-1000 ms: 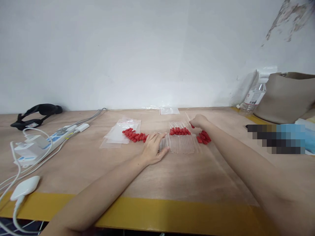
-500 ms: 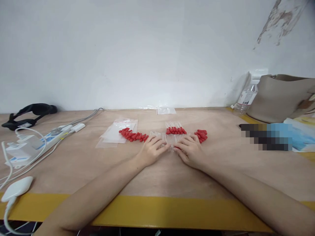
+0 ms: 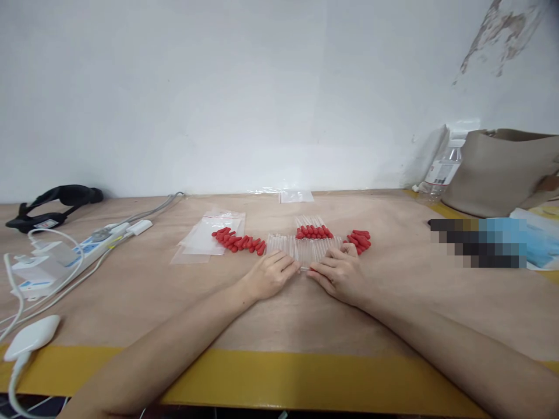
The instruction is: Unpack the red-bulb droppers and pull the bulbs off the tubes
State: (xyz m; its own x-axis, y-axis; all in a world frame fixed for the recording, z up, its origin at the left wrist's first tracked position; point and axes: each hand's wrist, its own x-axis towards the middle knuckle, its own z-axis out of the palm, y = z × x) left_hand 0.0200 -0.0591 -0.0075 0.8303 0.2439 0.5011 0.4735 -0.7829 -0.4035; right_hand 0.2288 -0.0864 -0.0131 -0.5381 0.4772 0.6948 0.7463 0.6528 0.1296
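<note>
Both hands lie palm-down, fingertips meeting on a row of clear glass tubes [image 3: 301, 249] — the left hand [image 3: 267, 275] and right hand [image 3: 338, 272] press rather than clasp, fingers loosely spread. Red caps [image 3: 238, 241] sit in heaps beside the tubes on the plywood table [image 3: 131, 291], under a white wall [image 3: 218, 87]. A second ago the right hand reached beyond the tubes — now it rests at their near edge.

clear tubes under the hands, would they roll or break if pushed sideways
The clear tubes look thin, round and smooth, so they would probably roll readily across the flat wooden table. They seem glassy and slender, so likely light but fragile under hard pressure. The left hand and right hand both rest at the row's near edge, which probably steadies it.
</note>
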